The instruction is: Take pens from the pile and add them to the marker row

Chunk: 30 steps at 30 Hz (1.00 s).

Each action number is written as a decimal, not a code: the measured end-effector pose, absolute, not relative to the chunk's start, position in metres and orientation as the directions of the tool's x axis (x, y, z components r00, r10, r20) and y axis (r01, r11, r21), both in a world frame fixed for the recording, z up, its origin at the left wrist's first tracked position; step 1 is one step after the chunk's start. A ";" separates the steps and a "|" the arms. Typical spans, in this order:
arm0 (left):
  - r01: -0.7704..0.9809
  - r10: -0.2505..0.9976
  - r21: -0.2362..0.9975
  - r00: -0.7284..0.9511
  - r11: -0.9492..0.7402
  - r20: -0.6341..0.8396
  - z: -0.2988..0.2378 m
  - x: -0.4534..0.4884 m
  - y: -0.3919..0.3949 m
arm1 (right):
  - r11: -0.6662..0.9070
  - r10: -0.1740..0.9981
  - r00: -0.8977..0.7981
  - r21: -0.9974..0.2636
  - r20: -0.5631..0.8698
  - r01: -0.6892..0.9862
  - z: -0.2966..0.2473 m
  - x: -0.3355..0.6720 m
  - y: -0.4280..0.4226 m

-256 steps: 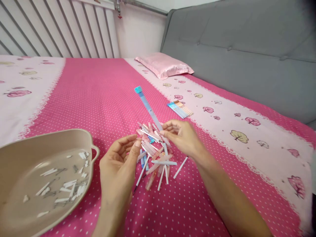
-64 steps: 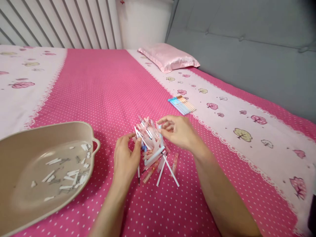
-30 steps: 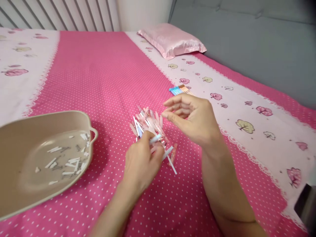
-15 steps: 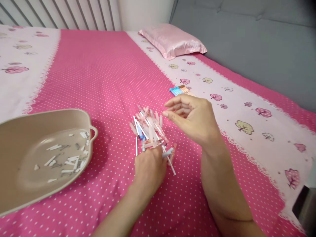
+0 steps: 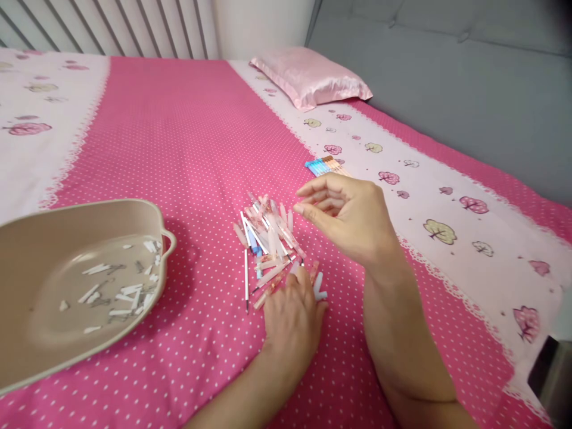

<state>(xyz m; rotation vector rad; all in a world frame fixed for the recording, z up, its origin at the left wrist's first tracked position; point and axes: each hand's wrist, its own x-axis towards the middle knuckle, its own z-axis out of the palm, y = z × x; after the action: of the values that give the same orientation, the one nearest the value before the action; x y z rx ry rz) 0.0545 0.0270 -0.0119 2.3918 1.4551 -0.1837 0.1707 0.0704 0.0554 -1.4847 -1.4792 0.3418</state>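
A heap of pink, white and blue pen parts (image 5: 267,238) lies on the pink dotted bedsheet (image 5: 192,155). My left hand (image 5: 295,319) rests palm down at the heap's near right edge, fingers curled over a few pieces, including a pale blue-white one (image 5: 319,287). My right hand (image 5: 346,214) hovers just right of the heap, fingers loosely bent and apart, nothing in them. A thin white refill (image 5: 245,280) lies at the heap's left.
A beige tray (image 5: 27,238) with small white pieces stands at the left. A row of blue and orange pens (image 5: 326,166) lies beyond my right hand. A pink pillow (image 5: 310,74) and a grey headboard (image 5: 447,77) are at the back.
My left hand has slid from the heap's middle toward me and to the right, dragging a few pieces along. My right hand has stayed raised and nearly still.
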 end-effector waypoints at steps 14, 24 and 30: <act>0.807 0.791 0.085 0.590 -0.585 -0.161 -0.022 0.048 0.021 | 0.191 0.891 0.216 -0.762 0.398 0.619 0.055 0.168 0.071; 0.767 0.751 0.446 0.605 -0.461 -0.265 0.003 0.030 0.054 | 0.176 0.888 0.222 -0.743 0.403 0.646 0.050 0.174 0.072; 0.867 0.936 0.435 0.328 -0.245 -0.126 0.006 0.004 0.093 | 0.087 0.917 0.235 -0.737 0.322 0.670 0.047 0.175 0.077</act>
<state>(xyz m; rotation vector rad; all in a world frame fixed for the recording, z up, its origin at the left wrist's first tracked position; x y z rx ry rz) 0.0041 0.0934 0.0059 2.1721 1.5892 0.2206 0.1752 0.0768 0.0470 -1.6489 -1.5024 0.3613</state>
